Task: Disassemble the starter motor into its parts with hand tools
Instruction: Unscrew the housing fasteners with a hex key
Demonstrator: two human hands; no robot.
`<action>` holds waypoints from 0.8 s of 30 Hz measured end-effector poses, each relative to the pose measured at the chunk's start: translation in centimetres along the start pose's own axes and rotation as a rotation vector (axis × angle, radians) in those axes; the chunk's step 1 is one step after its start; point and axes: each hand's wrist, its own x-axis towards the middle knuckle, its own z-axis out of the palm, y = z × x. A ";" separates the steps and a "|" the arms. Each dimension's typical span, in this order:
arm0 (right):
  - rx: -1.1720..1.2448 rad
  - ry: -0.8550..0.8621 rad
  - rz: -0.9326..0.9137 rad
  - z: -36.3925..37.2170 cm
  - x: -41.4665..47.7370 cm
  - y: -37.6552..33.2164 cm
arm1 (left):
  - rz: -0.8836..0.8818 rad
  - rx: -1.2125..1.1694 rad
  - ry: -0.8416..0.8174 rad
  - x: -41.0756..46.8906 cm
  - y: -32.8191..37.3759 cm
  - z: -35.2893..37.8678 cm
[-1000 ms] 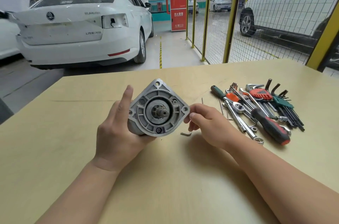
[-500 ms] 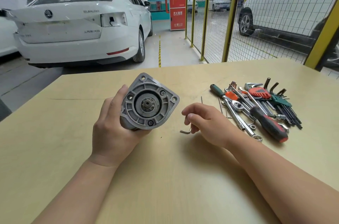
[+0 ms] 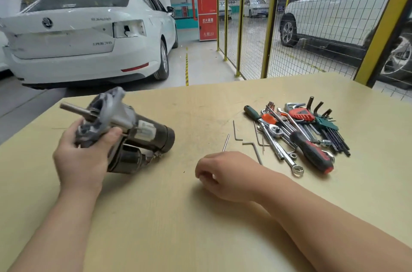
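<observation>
Left hand (image 3: 82, 160) is gripping the starter (image 3: 142, 135) by its pale nose casting, fingers wrapped round it. The dark body is tilting down over the left of the tabletop (image 3: 200, 227), can't tell if it's touching. Right hand (image 3: 225, 173) is resting on the wood with fingers curled under; no idea if it's pinching anything. That lump is looking heavy and rigid, maybe greasy, so I'm guessing the fat barrel beats the nose for grip. Tools (image 3: 307, 135) are lying off right.

matt wooden table (image 3: 200, 238), metal starter motor (image 3: 142, 135)
</observation>
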 end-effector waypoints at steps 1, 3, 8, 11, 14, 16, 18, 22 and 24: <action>-0.008 -0.006 -0.011 0.1 0.1 -0.1 | -0.061 -0.065 -0.013 0.5 -0.4 -0.6; -0.017 -0.016 -0.031 0.2 0.2 -0.4 | -0.110 -0.151 -0.046 1.3 -0.9 -1.5; -0.018 -0.034 -0.038 0.3 0.2 -0.6 | -0.118 -0.182 -0.101 1.6 -1.2 -2.0; -0.014 -0.027 -0.038 0.3 0.2 -0.7 | -0.123 -0.165 -0.129 1.3 -1.1 -1.9; -0.015 -0.020 -0.037 0.4 0.2 -0.7 | -0.127 -0.170 -0.169 0.7 -0.6 -1.7; -0.030 -0.016 -0.044 0.5 0.2 -0.8 | -0.131 -0.174 -0.199 0.3 -0.3 -1.5; -0.043 0.023 -0.032 0.5 0.3 -0.9 | -0.136 -0.196 -0.240 -0.2 -0.1 -1.0; 0.075 0.491 0.093 0.1 0.6 -0.6 | -0.187 -0.282 -0.339 -1.2 0.0 -0.1; 0.169 0.514 0.168 -0.1 0.9 -0.2 | -0.208 -0.314 -0.398 -1.9 0.1 0.3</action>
